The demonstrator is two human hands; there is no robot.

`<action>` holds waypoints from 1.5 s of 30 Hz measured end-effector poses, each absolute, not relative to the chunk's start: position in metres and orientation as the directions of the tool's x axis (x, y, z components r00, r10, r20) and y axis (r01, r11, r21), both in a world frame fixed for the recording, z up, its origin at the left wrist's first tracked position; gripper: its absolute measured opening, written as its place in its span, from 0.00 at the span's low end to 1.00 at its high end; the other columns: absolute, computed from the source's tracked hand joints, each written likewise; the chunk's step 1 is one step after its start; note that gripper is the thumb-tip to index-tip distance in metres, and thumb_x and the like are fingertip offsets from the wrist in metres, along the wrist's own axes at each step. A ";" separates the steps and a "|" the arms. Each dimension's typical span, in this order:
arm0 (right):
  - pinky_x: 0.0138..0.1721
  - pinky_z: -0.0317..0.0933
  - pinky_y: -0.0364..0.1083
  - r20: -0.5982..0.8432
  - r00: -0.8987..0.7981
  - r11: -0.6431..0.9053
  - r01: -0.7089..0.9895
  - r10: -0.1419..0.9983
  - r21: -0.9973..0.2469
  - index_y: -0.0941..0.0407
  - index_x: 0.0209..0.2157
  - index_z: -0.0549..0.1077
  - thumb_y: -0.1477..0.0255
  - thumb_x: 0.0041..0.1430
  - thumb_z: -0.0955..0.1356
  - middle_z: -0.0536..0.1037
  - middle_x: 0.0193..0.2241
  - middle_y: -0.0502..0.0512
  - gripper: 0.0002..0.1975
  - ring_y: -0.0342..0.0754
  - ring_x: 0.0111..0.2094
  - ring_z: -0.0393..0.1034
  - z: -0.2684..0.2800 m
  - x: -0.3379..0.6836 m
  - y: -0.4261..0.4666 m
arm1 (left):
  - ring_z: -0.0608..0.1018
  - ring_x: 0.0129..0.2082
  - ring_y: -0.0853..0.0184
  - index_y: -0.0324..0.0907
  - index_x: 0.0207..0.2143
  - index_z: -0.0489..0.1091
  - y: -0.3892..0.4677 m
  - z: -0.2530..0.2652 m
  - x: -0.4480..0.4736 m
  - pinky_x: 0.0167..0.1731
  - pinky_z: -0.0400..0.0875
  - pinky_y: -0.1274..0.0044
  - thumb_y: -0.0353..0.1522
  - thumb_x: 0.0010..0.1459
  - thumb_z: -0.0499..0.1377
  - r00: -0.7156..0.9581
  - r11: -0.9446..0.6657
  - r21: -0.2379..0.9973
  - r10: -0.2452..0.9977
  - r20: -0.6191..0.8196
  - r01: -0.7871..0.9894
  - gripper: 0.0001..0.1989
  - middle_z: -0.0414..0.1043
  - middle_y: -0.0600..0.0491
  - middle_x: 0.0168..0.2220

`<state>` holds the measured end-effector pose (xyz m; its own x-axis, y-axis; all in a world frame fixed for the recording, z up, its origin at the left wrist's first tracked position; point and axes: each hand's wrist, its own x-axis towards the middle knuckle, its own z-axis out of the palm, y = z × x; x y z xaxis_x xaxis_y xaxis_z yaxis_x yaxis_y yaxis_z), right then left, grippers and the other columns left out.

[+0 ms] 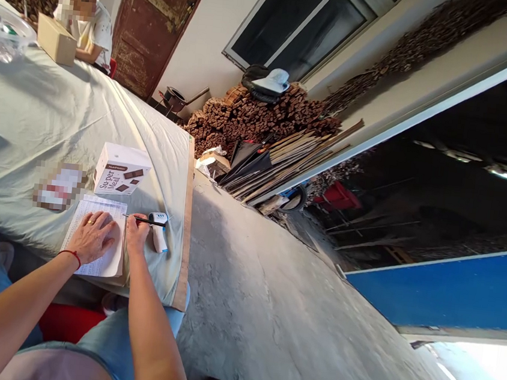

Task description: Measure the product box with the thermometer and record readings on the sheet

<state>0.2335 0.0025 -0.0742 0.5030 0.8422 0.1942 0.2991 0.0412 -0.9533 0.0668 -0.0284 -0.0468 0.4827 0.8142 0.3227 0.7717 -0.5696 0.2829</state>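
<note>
While left hand [91, 234] lies flat, fingers spread, pinning the paper sheet [94, 240] on the bench [39, 113], right hand [136, 232] at the sheet's right edge pinches a pen [144, 220], long axis pointing right toward the thermometer [158, 231]

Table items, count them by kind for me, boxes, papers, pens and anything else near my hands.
Boxes: 2, the white box and the cardboard box
Paper sheets: 1, the sheet under the left hand
Pens: 1, the pen in the right hand
Thermometers: 1, the thermometer
Total: 5
</note>
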 end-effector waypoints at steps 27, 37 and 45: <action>0.32 0.70 0.47 0.450 0.290 0.244 0.539 0.845 -0.806 0.51 0.29 0.70 0.67 0.62 0.68 0.77 0.25 0.51 0.08 0.48 0.27 0.73 -0.086 0.228 0.001 | 0.69 0.65 0.51 0.43 0.56 0.73 -0.028 -0.049 0.064 0.66 0.62 0.57 0.34 0.61 0.57 0.500 -0.578 0.191 0.798 0.337 0.793 0.21 0.70 0.41 0.62; 0.31 0.69 0.44 0.466 0.296 0.235 0.573 0.834 -0.785 0.52 0.28 0.69 0.70 0.62 0.68 0.77 0.24 0.50 0.08 0.47 0.26 0.73 -0.086 0.225 0.001 | 0.69 0.64 0.49 0.42 0.55 0.73 -0.027 -0.050 0.064 0.66 0.62 0.55 0.34 0.61 0.57 0.494 -0.593 0.246 0.790 0.362 0.767 0.21 0.70 0.39 0.61; 0.32 0.69 0.44 0.456 0.303 0.229 0.563 0.836 -0.794 0.52 0.27 0.68 0.67 0.63 0.68 0.76 0.23 0.49 0.10 0.47 0.26 0.73 -0.085 0.226 0.000 | 0.69 0.64 0.48 0.41 0.56 0.73 -0.027 -0.050 0.064 0.65 0.62 0.54 0.35 0.62 0.56 0.504 -0.594 0.232 0.790 0.350 0.770 0.21 0.70 0.38 0.61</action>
<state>0.2258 0.0000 -0.0851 0.3033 0.8365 0.4565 0.5631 0.2291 -0.7940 0.0636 -0.0269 -0.0500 0.5035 0.7901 0.3497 0.7703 -0.5938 0.2325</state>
